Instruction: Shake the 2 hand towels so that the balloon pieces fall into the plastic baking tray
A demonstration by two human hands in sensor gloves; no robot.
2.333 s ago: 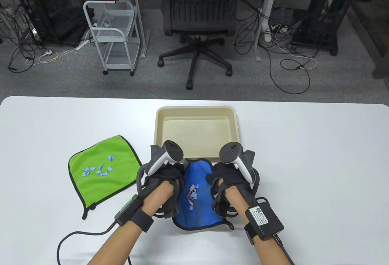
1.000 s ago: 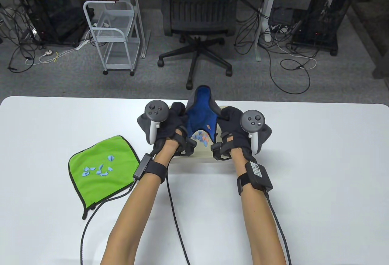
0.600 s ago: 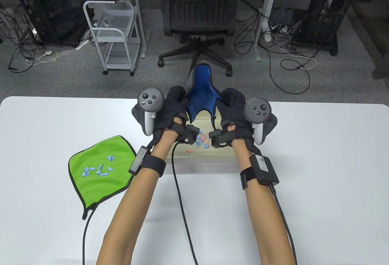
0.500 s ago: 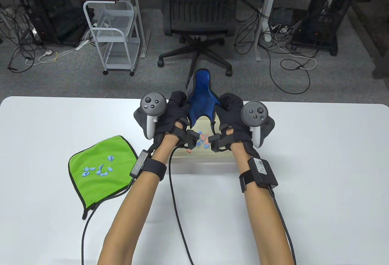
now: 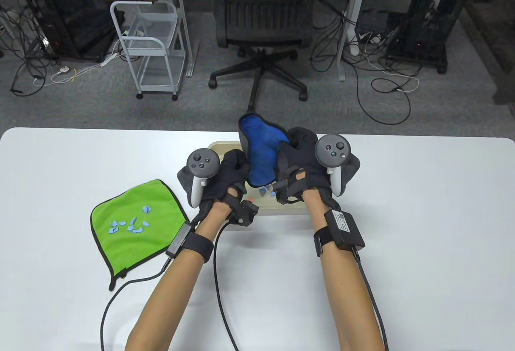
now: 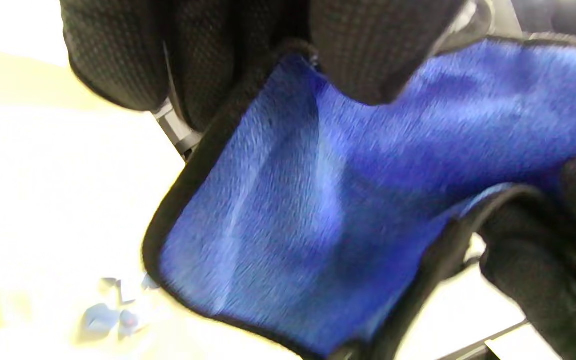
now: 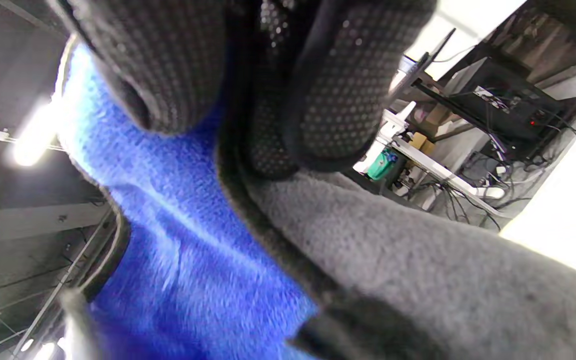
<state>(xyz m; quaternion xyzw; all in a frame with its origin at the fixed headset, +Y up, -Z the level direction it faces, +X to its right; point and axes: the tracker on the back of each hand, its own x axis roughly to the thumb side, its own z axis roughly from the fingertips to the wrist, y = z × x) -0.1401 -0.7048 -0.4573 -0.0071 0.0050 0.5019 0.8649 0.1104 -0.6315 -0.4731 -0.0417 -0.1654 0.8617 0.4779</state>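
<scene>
Both hands hold the blue towel [image 5: 260, 149] up over the beige baking tray [image 5: 217, 148]. My left hand [image 5: 229, 170] grips its left edge and my right hand [image 5: 295, 157] grips its right edge. The left wrist view shows the towel's blue face [image 6: 328, 200] hanging, pinched by gloved fingers [image 6: 378, 45]. Blue and orange balloon pieces [image 5: 266, 192] lie in the tray below the towel, blurred in the left wrist view as balloon pieces [image 6: 103, 315]. The right wrist view shows the towel's blue face and grey back [image 7: 393, 260] under the fingers [image 7: 338, 90]. The green towel [image 5: 132, 226] lies flat at left with several blue pieces [image 5: 129, 225] on it.
The white table [image 5: 422, 214] extends to both sides of the tray. Glove cables [image 5: 217, 262] trail across the table near the front. An office chair [image 5: 261, 25] and a wire cart [image 5: 149, 45] stand on the floor beyond the far edge.
The blue towel was lifted from the table and tilted over the tray, and its pieces slid off into the tray. Since half a second ago both hands have dropped lower and the towel has slumped.
</scene>
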